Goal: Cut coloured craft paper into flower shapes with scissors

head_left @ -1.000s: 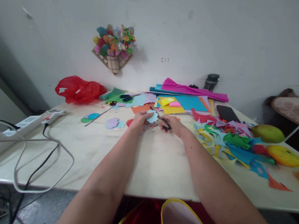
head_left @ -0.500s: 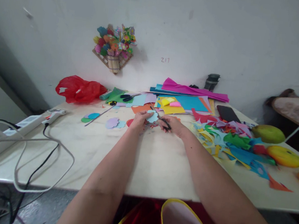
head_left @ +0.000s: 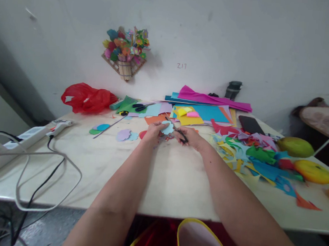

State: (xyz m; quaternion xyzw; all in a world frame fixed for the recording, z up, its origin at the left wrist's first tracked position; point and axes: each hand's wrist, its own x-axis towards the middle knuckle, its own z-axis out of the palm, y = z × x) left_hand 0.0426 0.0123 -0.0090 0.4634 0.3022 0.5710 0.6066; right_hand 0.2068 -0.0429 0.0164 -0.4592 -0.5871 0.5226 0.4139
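My left hand (head_left: pixel 154 131) pinches a light blue scalloped paper piece (head_left: pixel 168 128) by its left side. In my right hand (head_left: pixel 191 137) is a pair of black-handled scissors (head_left: pixel 183 137), its blades pointing up and left along the right edge of the light blue piece. Small red scraps lie on the table just below the piece. A red paper piece (head_left: pixel 142 134) is beside my left hand. Farther left lie a lilac scalloped piece (head_left: pixel 123 135) and blue and green rounds (head_left: pixel 103 127).
Coloured sheets (head_left: pixel 212 114) and a second pair of scissors (head_left: pixel 139 106) lie at the back. Paper scraps (head_left: pixel 262 155), a phone (head_left: pixel 251 125) and mangoes (head_left: pixel 313 171) are at the right. A red bag (head_left: pixel 87 98), power strips (head_left: pixel 30 140) and cables are at the left.
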